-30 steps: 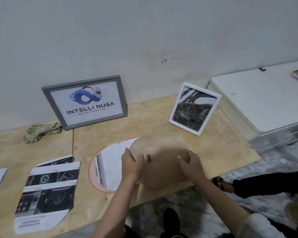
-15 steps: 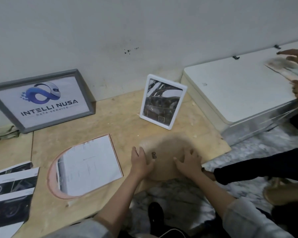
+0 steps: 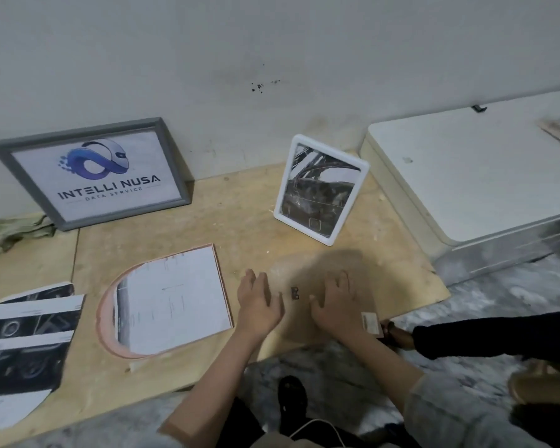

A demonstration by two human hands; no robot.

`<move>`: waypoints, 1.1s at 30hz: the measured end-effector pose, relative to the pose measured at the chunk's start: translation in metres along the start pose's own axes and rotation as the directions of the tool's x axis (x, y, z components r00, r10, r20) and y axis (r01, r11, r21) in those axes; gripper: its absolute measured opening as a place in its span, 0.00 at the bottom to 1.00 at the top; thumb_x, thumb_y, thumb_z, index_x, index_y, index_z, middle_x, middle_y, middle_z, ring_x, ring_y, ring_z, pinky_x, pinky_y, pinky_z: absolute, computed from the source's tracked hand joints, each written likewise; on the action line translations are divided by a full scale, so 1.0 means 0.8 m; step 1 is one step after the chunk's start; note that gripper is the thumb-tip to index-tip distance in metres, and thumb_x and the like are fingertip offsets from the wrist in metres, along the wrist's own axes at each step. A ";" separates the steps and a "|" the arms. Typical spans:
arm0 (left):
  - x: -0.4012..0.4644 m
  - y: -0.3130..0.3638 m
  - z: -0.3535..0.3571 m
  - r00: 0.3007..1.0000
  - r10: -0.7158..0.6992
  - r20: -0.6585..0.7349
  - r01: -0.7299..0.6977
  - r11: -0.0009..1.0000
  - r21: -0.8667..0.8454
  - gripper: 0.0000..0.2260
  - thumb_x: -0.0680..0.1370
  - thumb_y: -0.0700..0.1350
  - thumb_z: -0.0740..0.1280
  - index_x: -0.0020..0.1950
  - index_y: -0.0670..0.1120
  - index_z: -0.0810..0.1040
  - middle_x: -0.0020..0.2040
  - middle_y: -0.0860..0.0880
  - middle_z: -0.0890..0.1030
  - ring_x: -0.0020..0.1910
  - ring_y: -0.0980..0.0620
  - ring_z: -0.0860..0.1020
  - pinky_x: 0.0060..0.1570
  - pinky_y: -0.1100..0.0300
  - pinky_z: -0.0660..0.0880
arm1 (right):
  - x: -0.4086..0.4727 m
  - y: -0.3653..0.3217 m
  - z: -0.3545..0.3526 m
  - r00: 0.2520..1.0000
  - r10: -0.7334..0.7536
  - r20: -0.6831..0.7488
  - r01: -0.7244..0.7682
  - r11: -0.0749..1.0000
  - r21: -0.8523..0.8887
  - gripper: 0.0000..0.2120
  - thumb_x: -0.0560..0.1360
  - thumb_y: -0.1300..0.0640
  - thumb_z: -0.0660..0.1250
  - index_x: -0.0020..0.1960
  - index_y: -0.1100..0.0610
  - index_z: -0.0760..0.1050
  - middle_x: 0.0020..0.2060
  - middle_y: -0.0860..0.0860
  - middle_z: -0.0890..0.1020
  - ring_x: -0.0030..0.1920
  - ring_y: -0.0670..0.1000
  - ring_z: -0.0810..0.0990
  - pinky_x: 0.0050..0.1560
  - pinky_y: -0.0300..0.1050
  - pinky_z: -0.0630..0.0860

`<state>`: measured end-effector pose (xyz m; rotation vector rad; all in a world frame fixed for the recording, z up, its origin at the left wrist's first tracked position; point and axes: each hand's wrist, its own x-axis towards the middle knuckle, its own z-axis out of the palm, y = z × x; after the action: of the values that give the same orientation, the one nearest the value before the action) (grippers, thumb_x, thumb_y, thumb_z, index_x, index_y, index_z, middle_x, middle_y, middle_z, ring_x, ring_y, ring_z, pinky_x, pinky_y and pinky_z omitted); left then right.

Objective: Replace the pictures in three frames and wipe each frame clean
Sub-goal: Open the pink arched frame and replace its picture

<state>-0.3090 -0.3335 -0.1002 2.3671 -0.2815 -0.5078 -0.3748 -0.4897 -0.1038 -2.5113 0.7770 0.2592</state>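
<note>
A brown arched backing board (image 3: 311,270) with a small metal hanger lies flat on the plywood near its front edge. My left hand (image 3: 257,302) and my right hand (image 3: 335,305) rest flat on it, either side of the hanger. To the left lies the pink arched frame (image 3: 105,305) face down with a white sheet (image 3: 172,299) on it. A grey frame (image 3: 91,173) with a logo print leans on the wall. A white frame (image 3: 320,189) with a dark car picture stands upright behind my hands.
Cut car printouts (image 3: 26,344) lie at the far left. A green cloth (image 3: 10,231) sits by the wall. A white box (image 3: 472,169) stands to the right. Another person's dark sleeve (image 3: 498,337) reaches in at the right edge of the plywood (image 3: 246,227).
The backing board has come off the pink frame and moved right, down onto the plywood. Both my hands went with it and now lie flat on it.
</note>
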 end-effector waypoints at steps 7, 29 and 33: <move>-0.016 -0.055 -0.083 0.935 -0.209 -0.286 0.174 0.974 -0.143 0.21 0.78 0.47 0.62 0.68 0.38 0.70 0.70 0.39 0.69 0.72 0.42 0.62 0.70 0.54 0.56 | 0.002 -0.107 0.022 0.966 -0.255 0.046 0.254 0.967 0.020 0.28 0.78 0.53 0.58 0.75 0.58 0.55 0.76 0.58 0.54 0.75 0.57 0.54 0.72 0.50 0.54; -0.023 -0.201 -0.196 0.797 -0.490 -0.353 0.433 0.871 -0.232 0.13 0.76 0.40 0.63 0.59 0.37 0.71 0.55 0.39 0.71 0.54 0.40 0.72 0.48 0.52 0.71 | 0.000 -0.230 0.162 0.900 -0.422 0.109 0.435 0.864 -0.254 0.38 0.71 0.39 0.53 0.72 0.64 0.58 0.69 0.64 0.67 0.70 0.60 0.59 0.58 0.67 0.70; -0.021 -0.204 -0.205 0.773 -0.509 -0.378 0.384 0.850 -0.360 0.07 0.76 0.36 0.60 0.38 0.42 0.68 0.37 0.44 0.72 0.37 0.44 0.72 0.29 0.57 0.65 | 0.002 -0.228 0.163 0.898 -0.433 0.077 0.439 0.874 -0.210 0.37 0.72 0.38 0.53 0.72 0.63 0.57 0.70 0.65 0.65 0.71 0.60 0.57 0.64 0.65 0.65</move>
<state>-0.2429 -0.1114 -0.0923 2.1959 0.5636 -0.1584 -0.2736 -0.2937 -0.1436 -2.8028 0.1549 0.2312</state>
